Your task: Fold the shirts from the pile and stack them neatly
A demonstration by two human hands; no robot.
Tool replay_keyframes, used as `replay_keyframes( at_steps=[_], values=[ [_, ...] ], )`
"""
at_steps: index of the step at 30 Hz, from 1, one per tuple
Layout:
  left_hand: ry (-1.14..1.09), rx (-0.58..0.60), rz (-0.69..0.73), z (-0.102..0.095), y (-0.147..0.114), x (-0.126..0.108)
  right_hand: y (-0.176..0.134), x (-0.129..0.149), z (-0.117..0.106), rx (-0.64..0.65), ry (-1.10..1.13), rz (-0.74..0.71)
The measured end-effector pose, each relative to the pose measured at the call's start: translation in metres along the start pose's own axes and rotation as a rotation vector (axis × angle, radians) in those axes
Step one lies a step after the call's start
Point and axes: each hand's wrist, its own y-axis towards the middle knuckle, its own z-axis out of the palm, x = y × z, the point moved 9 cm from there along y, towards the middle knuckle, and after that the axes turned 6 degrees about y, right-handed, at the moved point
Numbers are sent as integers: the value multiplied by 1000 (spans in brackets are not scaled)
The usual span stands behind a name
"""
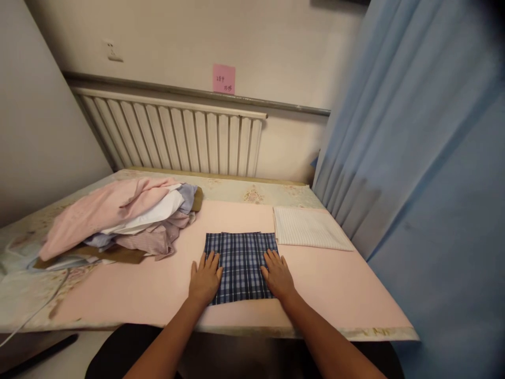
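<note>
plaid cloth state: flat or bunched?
Flat: the blue plaid cloth is a smooth rectangle, left hand and right hand on its sides.

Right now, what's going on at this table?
A person has the left hand and right hand flat on opposite sides of a blue plaid cloth, which lies flat on a pink sheet. A striped white cloth lies beyond it to the right, and a heap of clothes sits to the left.
</note>
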Motion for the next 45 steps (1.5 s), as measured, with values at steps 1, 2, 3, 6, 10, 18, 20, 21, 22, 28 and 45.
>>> replay_keyframes(
  at_steps=[1, 2, 3, 6, 10, 18, 20, 21, 22, 28, 45],
  values=[
    [12, -11, -19, -6, 0, -3, -1, 0, 0, 0, 0, 5],
    [20, -32, -30, -12, 0, -10, -1, -1, -1, 1, 0, 10],
    [23, -55, -30, -19, -1, -20, -1, -1, -1, 2, 1, 15],
    [-18, -99, 57, -32, -3, -65, -1, -1, -2, 1, 6, 21],
    [-90, -51, 161, -18, -10, -116, -1, -1, -4, -4, 17, 22],
    [-84, -62, 202, -8, -18, -116, -2, -3, -4, -16, 34, 27],
    [-73, -52, 196, -11, -18, -114, -2, -3, -4, -22, 33, 22],
    [-69, -48, 193, -11, -18, -112, -2, -3, -4, -28, 30, 17],
    [-67, -46, 192, -12, -19, -111, -3, -3, -4, -33, 25, 12],
    [-39, -48, 141, -10, -21, -89, -4, -4, -3, -48, -3, 11],
    [4, -63, 108, -7, -29, -48, 3, 50, -31, -120, 31, -13]
  ],
)
